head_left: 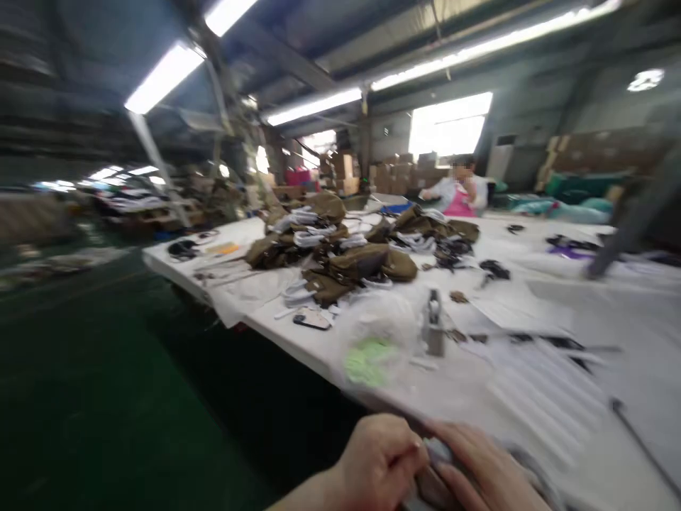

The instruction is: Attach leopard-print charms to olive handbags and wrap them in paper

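At the lower edge of the view, by the front edge of the white table (313, 355), my left hand (375, 458) is closed, thumb and fingers pinched together. Close beside it, my right hand (484, 461) curls over a greyish, soft-looking piece (437, 451) that both hands grip. The hands hide most of this piece, and blur keeps its kind from showing. Just beyond them stands a clear plastic bag (396, 312) with light green pieces (369, 362) inside. To the bag's right is an upright grey metal tool (434, 330).
Brown and white fabric goods (367, 262) are heaped mid-table, with a phone (312, 319) in front. White strips (547, 397) and a dark rod (643, 443) lie at right. A slanted post (638, 206) rises there. Across the table sits another person (460, 195).
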`<state>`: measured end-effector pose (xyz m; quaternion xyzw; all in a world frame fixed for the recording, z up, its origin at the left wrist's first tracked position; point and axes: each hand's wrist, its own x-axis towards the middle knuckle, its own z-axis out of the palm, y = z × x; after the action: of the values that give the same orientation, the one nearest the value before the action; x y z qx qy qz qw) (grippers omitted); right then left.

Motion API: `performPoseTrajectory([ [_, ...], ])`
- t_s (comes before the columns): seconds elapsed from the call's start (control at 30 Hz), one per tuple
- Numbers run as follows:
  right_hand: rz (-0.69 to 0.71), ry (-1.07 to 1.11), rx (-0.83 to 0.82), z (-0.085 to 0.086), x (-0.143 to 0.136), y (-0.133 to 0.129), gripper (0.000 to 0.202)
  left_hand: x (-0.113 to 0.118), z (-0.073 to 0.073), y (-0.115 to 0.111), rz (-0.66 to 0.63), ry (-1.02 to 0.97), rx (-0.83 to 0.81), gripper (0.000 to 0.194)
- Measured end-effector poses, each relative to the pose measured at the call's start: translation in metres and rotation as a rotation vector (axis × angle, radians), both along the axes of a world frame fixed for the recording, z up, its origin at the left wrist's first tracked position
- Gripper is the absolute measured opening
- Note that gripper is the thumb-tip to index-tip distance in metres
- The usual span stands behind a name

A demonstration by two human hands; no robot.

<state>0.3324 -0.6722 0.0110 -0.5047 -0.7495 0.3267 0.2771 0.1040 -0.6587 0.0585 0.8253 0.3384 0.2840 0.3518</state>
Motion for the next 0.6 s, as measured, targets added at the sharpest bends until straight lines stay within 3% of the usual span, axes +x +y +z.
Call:
performPoseTrajectory([
  [0.1, 0.048, 0.061, -0.188, -0.008, -0.007, -0.009, 0.045, 0.021, -0.021, 0.004, 0.088, 0.019, 0.012, 0.035],
  [0.23, -0.020, 0.083, -0.196, -0.056, -0.008, -0.006, 0.043, 0.034, -0.065, 0.006, 0.017, 0.100, 0.026, 0.027],
  [0.3, -0.037, 0.072, -0.185, -0.072, -0.008, -0.010, 0.039, 0.035, -0.077, 0.006, -0.009, 0.136, 0.037, 0.028],
  [0.37, -0.053, 0.044, -0.161, -0.076, -0.007, -0.014, 0.034, 0.036, -0.079, 0.008, -0.017, 0.173, 0.046, 0.029],
  [0.47, -0.179, 0.024, -0.039, -0.065, 0.000, -0.011, 0.029, 0.037, -0.072, 0.012, -0.001, 0.200, 0.046, 0.031],
  [0.6, -0.420, -0.037, 0.103, -0.047, 0.023, 0.023, 0.023, 0.036, -0.069, 0.016, 0.032, 0.202, 0.041, 0.034],
])
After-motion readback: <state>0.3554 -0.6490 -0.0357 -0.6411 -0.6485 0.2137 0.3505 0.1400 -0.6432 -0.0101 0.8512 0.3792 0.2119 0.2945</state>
